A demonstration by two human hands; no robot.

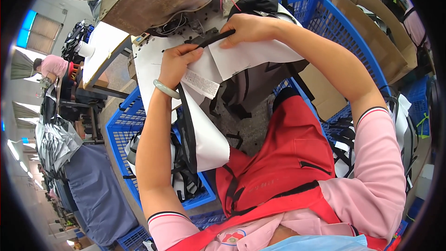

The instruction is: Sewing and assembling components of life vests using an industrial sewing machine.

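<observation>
A white fabric piece [239, 58] with a black binding strip [216, 38] along its top edge lies in front of me. My right hand [248, 29] pinches the strip's right end between thumb and fingers. At the strip's left end, the fingers of my left hand [174, 65] are closed on it, with a bracelet on that wrist. Below the left hand hangs a white label [201, 84] with printing. More of the white fabric, edged in black, droops over my lap. Just beyond the hands is a small dark metal plate, partly hidden by the strip.
A worn brown machine head [158, 0] overhangs the white table [147, 62], where dark scraps lie. Blue crates [114, 128] holding black-and-white pieces flank my legs. An open cardboard box [371, 32] stands at the right. Another person [53, 66] sits far left.
</observation>
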